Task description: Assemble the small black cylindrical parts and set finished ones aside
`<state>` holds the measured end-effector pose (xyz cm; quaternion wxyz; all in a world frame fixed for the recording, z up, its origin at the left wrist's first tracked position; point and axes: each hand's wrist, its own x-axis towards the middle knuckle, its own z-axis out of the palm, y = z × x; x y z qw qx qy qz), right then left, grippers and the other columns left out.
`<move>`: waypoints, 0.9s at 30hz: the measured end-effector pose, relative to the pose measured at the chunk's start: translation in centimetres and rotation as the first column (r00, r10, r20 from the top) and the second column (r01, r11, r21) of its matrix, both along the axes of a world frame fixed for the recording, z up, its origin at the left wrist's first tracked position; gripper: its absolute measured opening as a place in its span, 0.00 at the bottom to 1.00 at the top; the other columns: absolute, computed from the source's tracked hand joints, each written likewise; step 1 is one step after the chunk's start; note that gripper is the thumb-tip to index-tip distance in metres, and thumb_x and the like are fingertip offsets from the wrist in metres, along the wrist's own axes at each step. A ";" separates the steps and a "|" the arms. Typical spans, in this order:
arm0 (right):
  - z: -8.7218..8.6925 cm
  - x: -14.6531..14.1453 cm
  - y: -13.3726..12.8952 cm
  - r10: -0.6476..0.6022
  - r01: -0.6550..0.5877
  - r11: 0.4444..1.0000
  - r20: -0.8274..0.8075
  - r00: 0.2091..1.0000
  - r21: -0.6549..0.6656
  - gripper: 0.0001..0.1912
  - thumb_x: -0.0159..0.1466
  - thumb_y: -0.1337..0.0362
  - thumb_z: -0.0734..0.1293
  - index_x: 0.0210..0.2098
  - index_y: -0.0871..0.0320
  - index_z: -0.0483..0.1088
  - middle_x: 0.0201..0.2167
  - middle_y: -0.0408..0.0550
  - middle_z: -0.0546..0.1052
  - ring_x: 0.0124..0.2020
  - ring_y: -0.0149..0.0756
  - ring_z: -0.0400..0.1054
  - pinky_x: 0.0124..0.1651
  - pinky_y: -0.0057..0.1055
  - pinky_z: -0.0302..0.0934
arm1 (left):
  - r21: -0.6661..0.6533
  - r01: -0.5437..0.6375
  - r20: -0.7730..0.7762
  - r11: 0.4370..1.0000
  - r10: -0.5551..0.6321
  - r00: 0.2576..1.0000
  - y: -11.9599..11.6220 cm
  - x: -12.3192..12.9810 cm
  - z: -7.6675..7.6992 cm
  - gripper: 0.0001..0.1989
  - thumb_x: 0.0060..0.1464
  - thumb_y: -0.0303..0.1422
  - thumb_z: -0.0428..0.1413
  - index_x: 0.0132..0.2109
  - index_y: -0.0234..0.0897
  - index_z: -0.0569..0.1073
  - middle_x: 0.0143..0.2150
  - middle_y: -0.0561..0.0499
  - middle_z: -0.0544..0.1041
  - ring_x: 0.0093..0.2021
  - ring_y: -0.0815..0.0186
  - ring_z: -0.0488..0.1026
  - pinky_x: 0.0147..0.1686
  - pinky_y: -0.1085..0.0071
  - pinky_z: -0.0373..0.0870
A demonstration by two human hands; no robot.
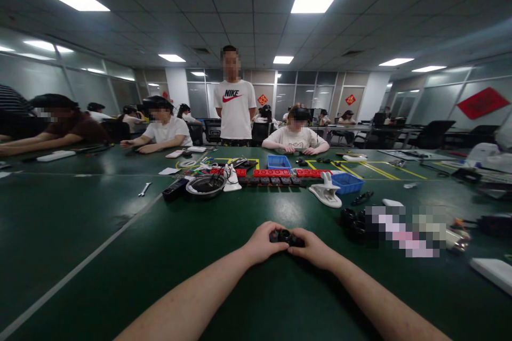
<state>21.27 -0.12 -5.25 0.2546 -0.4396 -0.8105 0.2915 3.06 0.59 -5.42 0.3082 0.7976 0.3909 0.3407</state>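
Between my two hands, just above the green table [192, 287], is a small black object [285, 235] with a round, ring-like top; its exact kind is not clear. My left hand [267, 242] grips its left side, with the thumb at the front and the fingers curled behind. From the right, my right hand [311, 246] closes on the same object, thumb and fingers bent around it. A spot of red shows near the left fingers. Much of the object is hidden by my fingers.
Several black round parts [354, 224] lie to the right, near a white clip stand [327, 192] and a blue bin [347, 183]. Red power strips [272, 173] run across the middle. A wrench [144, 189] and a round black basket [206, 185] are left. Co-workers sit opposite; one person stands.
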 end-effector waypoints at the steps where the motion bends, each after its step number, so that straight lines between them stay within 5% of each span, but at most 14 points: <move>1: 0.1 0.0 0.0 0.005 -0.006 1.000 -0.007 1.000 -0.011 0.15 0.50 0.63 0.64 0.37 0.60 0.67 0.34 0.47 0.70 0.36 0.38 0.63 0.38 0.31 0.56 | 0.001 -0.003 0.001 1.000 0.003 1.000 0.0 0.0 0.0 0.16 0.40 0.34 0.58 0.39 0.36 0.69 0.36 0.50 0.67 0.34 0.66 0.64 0.34 0.73 0.62; 15: 0.2 -0.1 0.2 -0.020 0.020 0.996 0.005 1.000 -0.082 0.10 0.48 0.63 0.65 0.30 0.61 0.66 0.25 0.41 0.68 0.29 0.32 0.61 0.30 0.25 0.54 | 0.007 -0.016 -0.020 1.000 0.017 1.000 0.0 0.0 0.1 0.17 0.38 0.36 0.58 0.38 0.37 0.69 0.34 0.52 0.65 0.31 0.68 0.63 0.31 0.74 0.60; 22: -1.2 -2.0 0.3 -0.348 0.307 0.933 0.258 0.901 0.186 0.12 0.47 0.57 0.65 0.25 0.59 0.63 0.24 0.43 0.68 0.26 0.32 0.61 0.26 0.25 0.48 | 0.004 -0.206 -0.027 0.979 0.206 0.978 0.0 0.9 -0.4 0.16 0.35 0.33 0.60 0.35 0.35 0.68 0.31 0.54 0.63 0.30 0.69 0.61 0.30 0.75 0.59; 27: -0.7 -2.5 -0.7 -0.381 0.303 0.915 0.319 0.868 0.267 0.16 0.50 0.52 0.63 0.27 0.59 0.64 0.27 0.47 0.69 0.29 0.35 0.63 0.27 0.27 0.50 | 0.012 -0.221 -0.010 0.975 0.221 0.975 -0.3 0.9 -0.4 0.16 0.37 0.32 0.59 0.36 0.36 0.68 0.33 0.53 0.64 0.30 0.69 0.62 0.30 0.75 0.60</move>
